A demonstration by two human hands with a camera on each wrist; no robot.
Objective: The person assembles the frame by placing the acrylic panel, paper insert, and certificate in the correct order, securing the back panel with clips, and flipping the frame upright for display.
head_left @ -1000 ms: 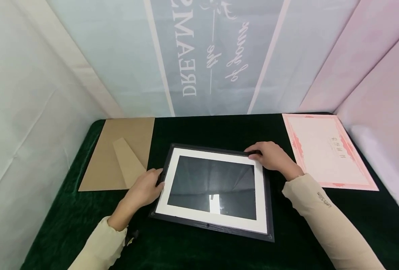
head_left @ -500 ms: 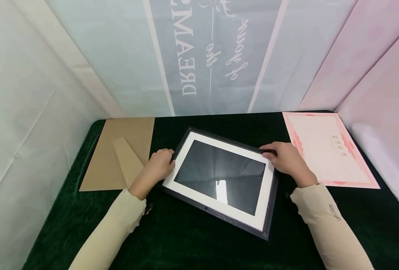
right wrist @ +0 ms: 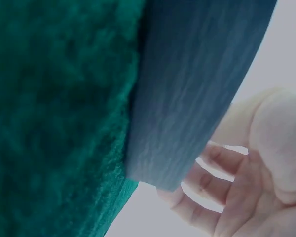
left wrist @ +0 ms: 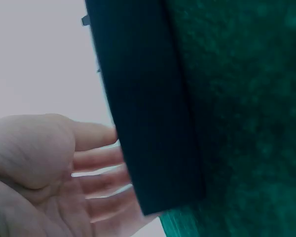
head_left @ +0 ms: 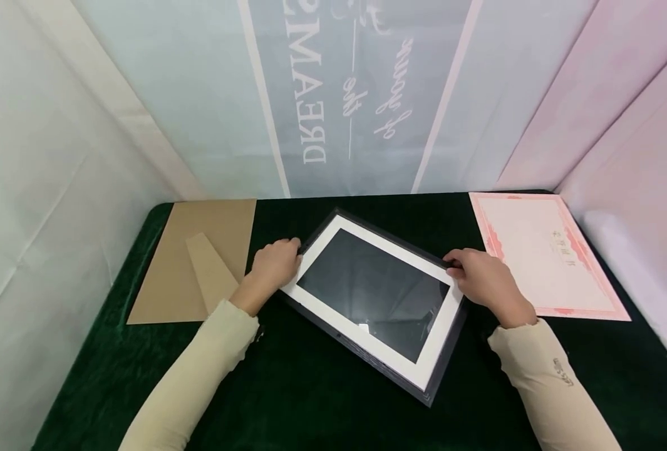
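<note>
A black picture frame (head_left: 448,344) with a white mat (head_left: 333,316) around a dark glass pane (head_left: 375,294) lies turned at an angle on the green cloth, one corner pointing toward the person. My left hand (head_left: 274,266) grips its left side. At the upper right corner, my right hand (head_left: 485,282) holds the border, thumb and fingers on either side of it. In the left wrist view, the left hand (left wrist: 54,173) has its thumb and fingertips against the dark side (left wrist: 143,108). The right wrist view has the right hand (right wrist: 251,173) touching the grained side (right wrist: 192,94).
A brown backing board (head_left: 215,216) with a stand leg (head_left: 211,272) lies at the left. A pink-bordered certificate (head_left: 536,250) lies at the right. Dark green cloth (head_left: 333,413) covers the table; a printed curtain (head_left: 378,175) hangs behind it.
Both hands have turned the picture frame clockwise and shifted it slightly away from the person. The left hand moved up and right, the right hand right and slightly down. Board and certificate stay put.
</note>
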